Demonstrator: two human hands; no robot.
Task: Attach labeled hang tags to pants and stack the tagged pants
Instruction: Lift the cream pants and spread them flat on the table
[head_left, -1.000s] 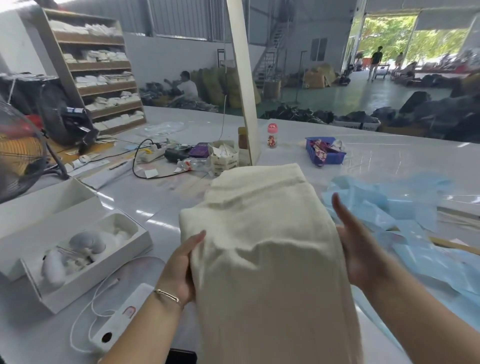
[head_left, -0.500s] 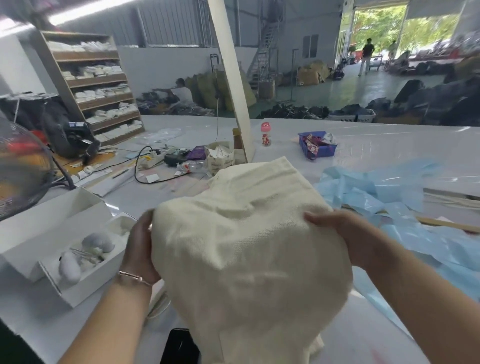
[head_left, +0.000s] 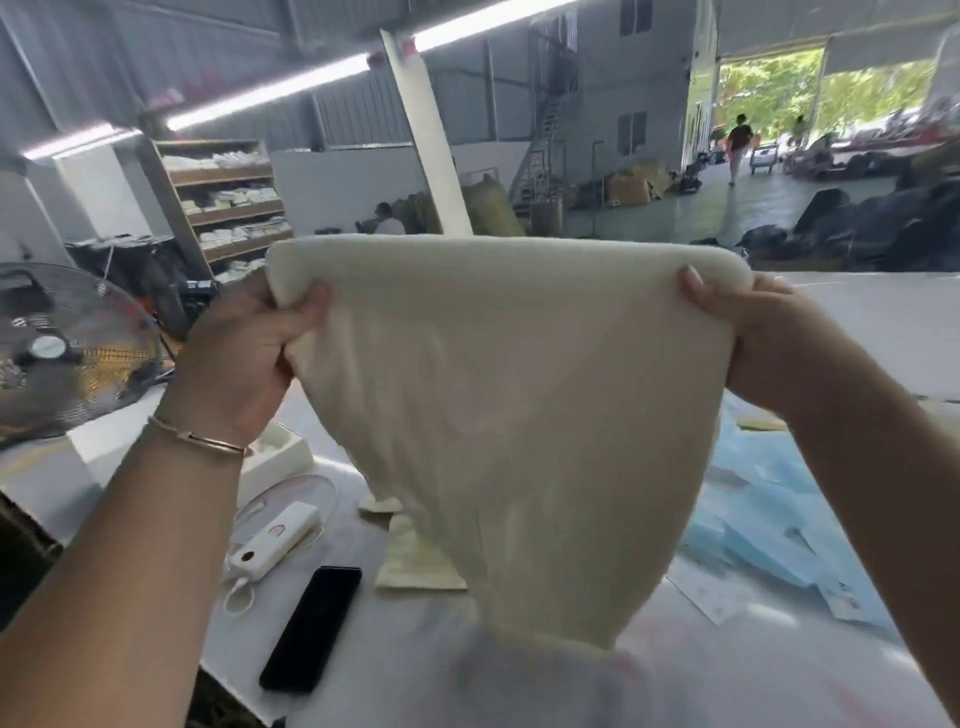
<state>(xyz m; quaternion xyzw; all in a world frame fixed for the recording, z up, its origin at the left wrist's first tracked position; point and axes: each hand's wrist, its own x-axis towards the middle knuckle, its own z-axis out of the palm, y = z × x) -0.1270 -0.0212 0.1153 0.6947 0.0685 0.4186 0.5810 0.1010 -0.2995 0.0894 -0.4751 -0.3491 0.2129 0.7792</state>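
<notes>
Holding cream pants up by the top corners

Gripping the folded cream knit pants (head_left: 509, 415) at their upper edge, the left hand (head_left: 239, 353) curls its fingers round the left corner and the right hand (head_left: 753, 332) pinches the right corner. The cloth hangs taut between them, raised above the glossy white table (head_left: 395, 665), narrowing toward its lower end. Below left lie a black phone (head_left: 311, 629) near the table's front edge and a white power bank (head_left: 275, 540) beside it. Crumpled blue plastic bags (head_left: 769, 525) crowd the right side; a grey fan (head_left: 62, 348) stands far left.
</notes>
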